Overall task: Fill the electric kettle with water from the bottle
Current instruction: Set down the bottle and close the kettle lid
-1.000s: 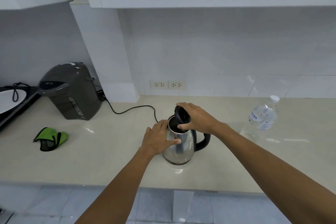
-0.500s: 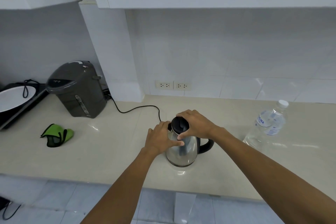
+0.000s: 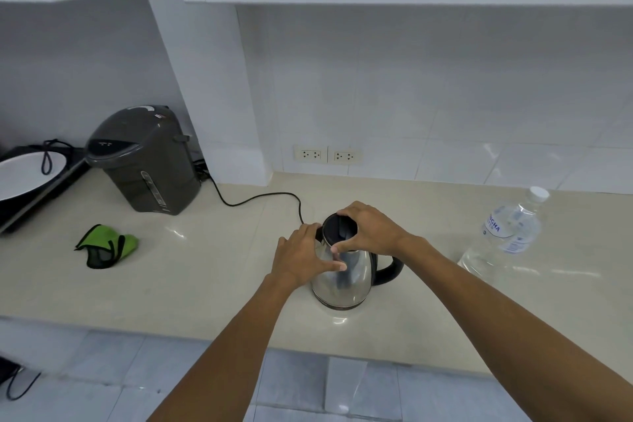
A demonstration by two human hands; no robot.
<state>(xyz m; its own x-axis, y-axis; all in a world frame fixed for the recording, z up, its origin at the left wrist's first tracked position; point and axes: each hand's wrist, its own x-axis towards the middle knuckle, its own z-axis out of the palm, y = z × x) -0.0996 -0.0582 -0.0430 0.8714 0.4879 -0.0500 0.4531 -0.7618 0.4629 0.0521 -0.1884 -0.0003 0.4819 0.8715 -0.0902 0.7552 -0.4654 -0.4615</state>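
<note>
I take the kettle (image 3: 342, 271) as my landmark; it stands upright on the pale counter (image 3: 205, 277), near the front edge and roughly mid-frame. Far to its left sits a dark hot-water dispenser (image 3: 144, 161), and nearer the front a green cloth (image 3: 106, 245) lies flat. A black cord (image 3: 260, 197) runs from behind the dispenser toward the back of the kettle.

My left hand (image 3: 301, 257) is pressed flat against the kettle's left flank, fingers wrapped round the steel, thumb laid across the front; it grips the body to steady it. My right hand (image 3: 370, 233) arches over the top, thumb and fingertips pinching the rim of the black lid (image 3: 339, 231), which looks seated on the mouth. The wrist is bent down, forearm coming in from the lower right.

I judge the polished body slick and rigid, and light if empty, so a bare-palm hold could slide; the black handle (image 3: 387, 271) on its right side is the safer place to take it.

Well to the right of the kettle stands the water bottle (image 3: 510, 233), clear, white cap on, apart from both hands. I expect thin plastic that dents under a squeeze and some weight from the water, so I would grasp it round the middle, near the label.
</note>
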